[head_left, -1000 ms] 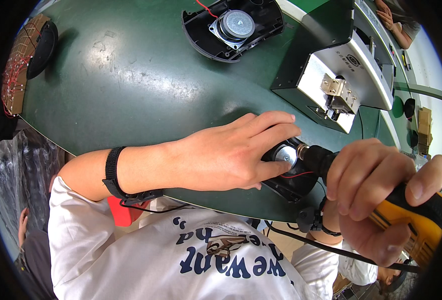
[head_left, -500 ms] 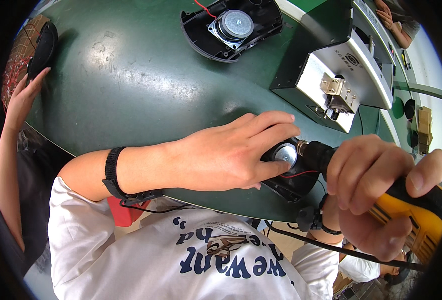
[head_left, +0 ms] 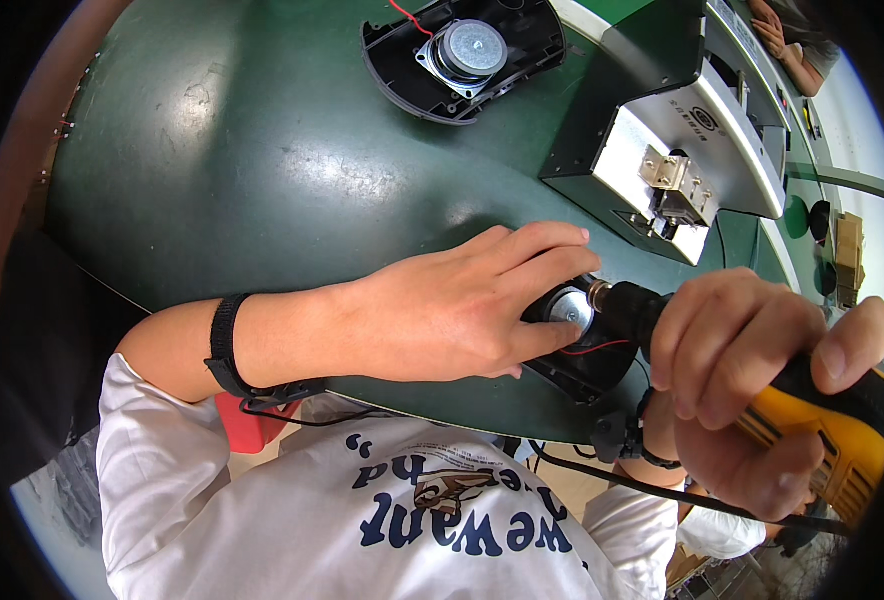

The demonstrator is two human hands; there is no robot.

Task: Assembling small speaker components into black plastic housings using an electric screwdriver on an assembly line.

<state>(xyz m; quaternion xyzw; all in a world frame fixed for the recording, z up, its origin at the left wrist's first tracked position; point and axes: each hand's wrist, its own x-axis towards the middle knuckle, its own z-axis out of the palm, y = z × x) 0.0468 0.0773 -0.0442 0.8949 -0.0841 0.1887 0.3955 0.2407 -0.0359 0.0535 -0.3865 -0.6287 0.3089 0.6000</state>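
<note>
My left hand (head_left: pixel 452 310) reaches across the near edge of the table and holds a black plastic speaker housing (head_left: pixel 597 375) down. Its fingers are spread over and around a round silver speaker magnet (head_left: pixel 570 312), and a thin red wire runs beside it. My right hand (head_left: pixel 742 350) grips a yellow-and-black power screwdriver (head_left: pixel 827 450), closed round its body. The tool lies nearly level, its black nose pointing left with a metal bit holder (head_left: pixel 599 293) at the housing, beside the magnet. The tip of the bit is hidden by my left fingers and the housing.
A second black housing (head_left: pixel 392 85) with a speaker lies at the back of the green table (head_left: pixel 262 170). To its right stands a black-and-silver machine (head_left: pixel 652 140) with a metal bracket. Another person's hands (head_left: pixel 772 35) show at the far right. Dark cloth (head_left: pixel 37 340) fills the left edge.
At the left, the other person's hand and the black part it held have gone from sight, and dark cloth shows there now. My own hands and the screwdriver have hardly moved.
</note>
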